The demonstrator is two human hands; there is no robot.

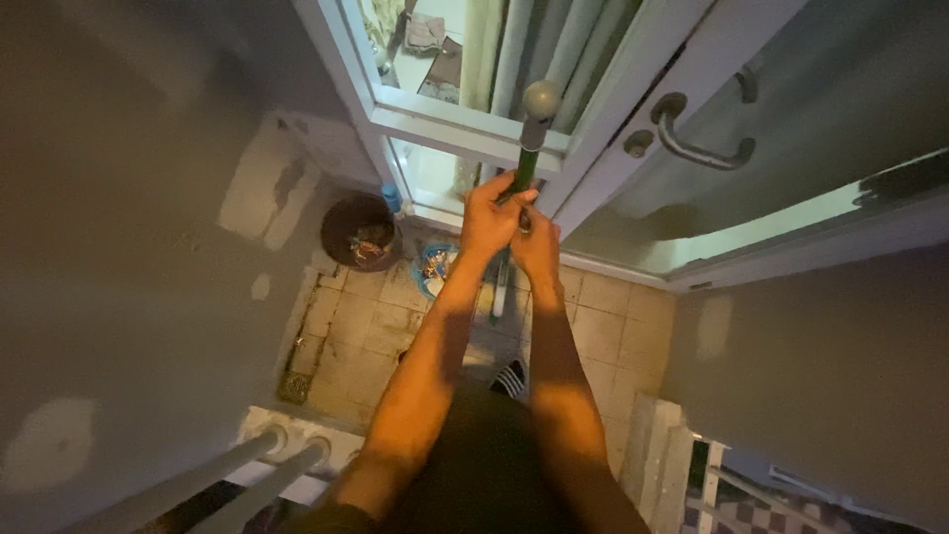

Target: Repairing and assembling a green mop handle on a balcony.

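Observation:
Both my hands grip a long stick with a green shaft and a grey rounded top end (540, 103); its lower part (499, 292) runs down toward the tiled floor. My left hand (491, 216) is wrapped around the shaft higher up. Just below and to the right, my right hand (537, 247) holds the same shaft, touching the left one. What is at the stick's lower end is hidden behind my arms.
A white glazed door (633, 119) with a grey handle (697, 148) stands ahead. On the worn tile floor (366, 336) sit a brown bucket (361, 232) with a blue-capped bottle, a blue dish (435, 269) and a drain grate (294, 388). Grey walls close in both sides; pipes (227, 475) run at lower left.

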